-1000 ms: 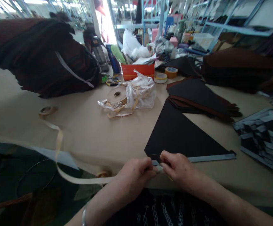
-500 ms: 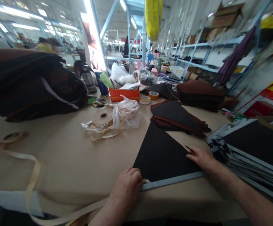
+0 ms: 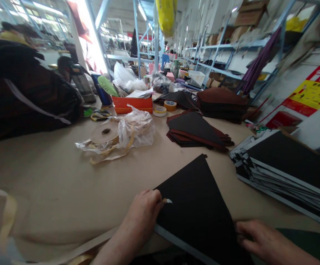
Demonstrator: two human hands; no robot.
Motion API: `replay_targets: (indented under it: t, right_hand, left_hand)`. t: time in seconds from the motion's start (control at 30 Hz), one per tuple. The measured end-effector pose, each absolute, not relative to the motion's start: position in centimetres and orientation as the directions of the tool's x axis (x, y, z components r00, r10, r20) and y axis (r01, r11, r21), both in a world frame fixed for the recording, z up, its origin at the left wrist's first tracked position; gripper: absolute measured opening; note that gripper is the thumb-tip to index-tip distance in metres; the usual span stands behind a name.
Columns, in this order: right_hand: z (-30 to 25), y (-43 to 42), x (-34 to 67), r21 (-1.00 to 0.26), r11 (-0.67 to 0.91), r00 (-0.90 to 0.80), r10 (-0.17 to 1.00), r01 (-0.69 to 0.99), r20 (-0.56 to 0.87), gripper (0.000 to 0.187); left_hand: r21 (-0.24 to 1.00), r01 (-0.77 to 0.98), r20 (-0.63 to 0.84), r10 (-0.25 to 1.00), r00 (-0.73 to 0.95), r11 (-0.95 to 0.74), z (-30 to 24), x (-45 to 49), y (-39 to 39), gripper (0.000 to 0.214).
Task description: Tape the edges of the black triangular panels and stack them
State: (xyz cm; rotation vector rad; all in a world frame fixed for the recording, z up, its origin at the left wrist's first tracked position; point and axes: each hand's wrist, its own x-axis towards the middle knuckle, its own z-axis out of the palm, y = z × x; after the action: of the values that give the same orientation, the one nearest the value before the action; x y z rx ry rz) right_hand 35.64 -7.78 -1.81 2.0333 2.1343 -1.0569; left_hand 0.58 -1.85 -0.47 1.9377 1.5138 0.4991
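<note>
A black sheet panel [image 3: 195, 206] with a grey strip along its near edge lies turned on the table, its lower part reaching past the front edge. My left hand [image 3: 144, 211] is closed at its left corner. A small end of beige tape [image 3: 165, 201] with a white tip sticks out between those fingers. Pale tape [image 3: 93, 244] runs along the table's front below that forearm. At the panel's right edge, my right hand [image 3: 255, 235] has its fingers curled and gripping; the dark pointed tool seen in it earlier cannot be made out.
Right of the panel is a stack of grey-edged black panels [image 3: 292, 165]. Beyond lie black and brown pieces [image 3: 198, 129], tape rolls [image 3: 160, 111] and an orange box [image 3: 132, 105]. A tape roll [image 3: 104, 133] in plastic sits mid-table; a dark pile [image 3: 24, 88] stands left.
The black panel has turned, its grey-edged side swinging down toward me. My right hand moved down and nearer along its edge. My left hand kept hold at the left. The view shifted right.
</note>
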Motion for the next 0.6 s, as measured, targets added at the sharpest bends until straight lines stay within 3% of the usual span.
replay_targets:
  t: [0.07, 0.17, 0.27, 0.37, 0.6]
  right_hand:
    - [-0.3, -6.3, 34.9, -0.573, -0.071, -0.239, 0.861, 0.817, -0.448, 0.019]
    - [2.2, -3.1, 32.0, -0.756, -0.063, -0.309, 0.888, 0.651, -0.341, 0.021]
    - [3.2, -0.7, 27.8, -0.869, -0.122, -0.364, 0.873, 0.48, -0.324, 0.025]
    - [2.7, 0.4, 24.1, -0.889, -0.157, -0.449, 0.817, 0.431, -0.362, 0.029]
    - [1.7, 1.6, 21.1, -0.889, -0.088, -0.543, 0.764, 0.449, -0.35, 0.015]
  left_hand:
    - [0.749, 0.661, -0.157, 0.956, 0.248, -0.048, 0.2, 1.2, -2.1, 0.02]
    - [0.88, 0.457, -0.267, 0.929, 0.255, 0.127, 1.2, 2.2, -2.5, 0.026]
    - [0.909, 0.329, -0.347, 0.901, 0.26, 0.255, 1.5, 2.8, -2.7, 0.029]
    - [0.888, 0.344, -0.398, 0.885, 0.242, 0.306, 1.4, 2.9, -2.6, 0.023]
    - [0.861, 0.386, -0.424, 0.886, 0.188, 0.33, 1.5, 3.0, -2.4, 0.022]
